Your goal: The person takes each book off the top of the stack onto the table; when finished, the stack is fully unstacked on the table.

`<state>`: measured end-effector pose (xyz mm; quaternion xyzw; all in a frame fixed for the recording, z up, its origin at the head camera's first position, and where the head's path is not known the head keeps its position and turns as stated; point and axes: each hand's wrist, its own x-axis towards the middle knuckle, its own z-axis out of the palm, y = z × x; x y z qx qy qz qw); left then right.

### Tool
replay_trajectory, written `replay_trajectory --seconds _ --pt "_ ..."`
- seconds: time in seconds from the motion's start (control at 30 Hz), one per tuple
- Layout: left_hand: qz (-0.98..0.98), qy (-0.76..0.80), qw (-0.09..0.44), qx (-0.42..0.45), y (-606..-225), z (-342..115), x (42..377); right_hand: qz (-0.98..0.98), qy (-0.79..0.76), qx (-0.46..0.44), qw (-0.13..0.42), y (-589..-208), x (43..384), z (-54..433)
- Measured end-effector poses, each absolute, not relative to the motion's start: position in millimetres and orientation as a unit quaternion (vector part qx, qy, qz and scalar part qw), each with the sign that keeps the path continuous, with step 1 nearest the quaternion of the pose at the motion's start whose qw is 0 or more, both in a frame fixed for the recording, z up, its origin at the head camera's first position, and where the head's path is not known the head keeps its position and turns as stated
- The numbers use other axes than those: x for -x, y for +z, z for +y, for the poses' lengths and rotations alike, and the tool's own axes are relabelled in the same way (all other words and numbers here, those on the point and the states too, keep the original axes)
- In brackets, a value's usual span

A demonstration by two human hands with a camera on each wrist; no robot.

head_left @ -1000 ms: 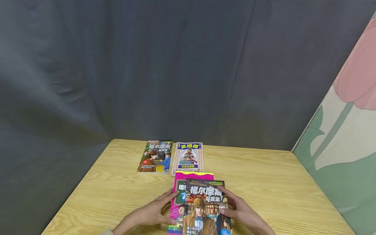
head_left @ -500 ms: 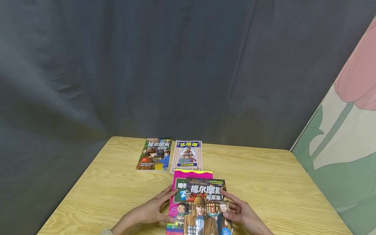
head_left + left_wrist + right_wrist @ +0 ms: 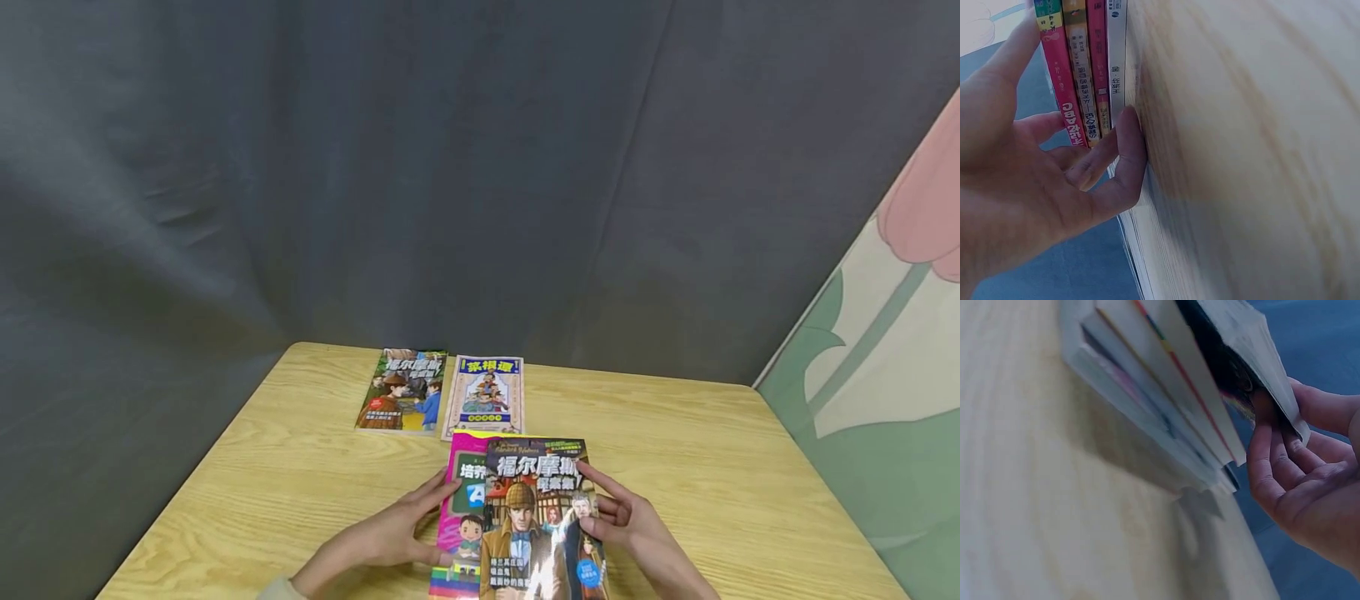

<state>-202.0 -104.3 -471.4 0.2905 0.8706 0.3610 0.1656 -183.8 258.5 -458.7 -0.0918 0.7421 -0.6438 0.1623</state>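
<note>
My right hand (image 3: 630,521) grips the right edge of a dark comic-style paperback (image 3: 517,500) with a detective in a checked cap on its cover. In the right wrist view this book (image 3: 1257,353) is raised at a slant off the stack, thumb on one side and fingers on the other. Under it lies a pink book (image 3: 461,525), topmost of a stack of books whose spines (image 3: 1088,69) show in the left wrist view. My left hand (image 3: 401,529) holds the stack's left side, thumb and index finger on the pink book, the other fingers bent by the lower spines.
Behind the stack, another detective paperback (image 3: 405,392) and a pale book with a blue title band (image 3: 487,396) lie flat side by side on the wooden table (image 3: 675,450). A dark curtain (image 3: 480,183) hangs behind; a flower-patterned cloth (image 3: 900,333) hangs at the right.
The top detective paperback has risen and shifted slightly right in my right hand, and light now glares off its cover. My left hand stays by the stack. The head view has shifted a little.
</note>
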Motion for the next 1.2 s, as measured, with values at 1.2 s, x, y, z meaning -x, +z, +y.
replay_trajectory --seconds 1.2 --pt "0.868 0.371 0.171 -0.283 -472.2 -104.1 201.1 0.772 -0.624 0.094 0.072 -416.2 268.3 298.2"
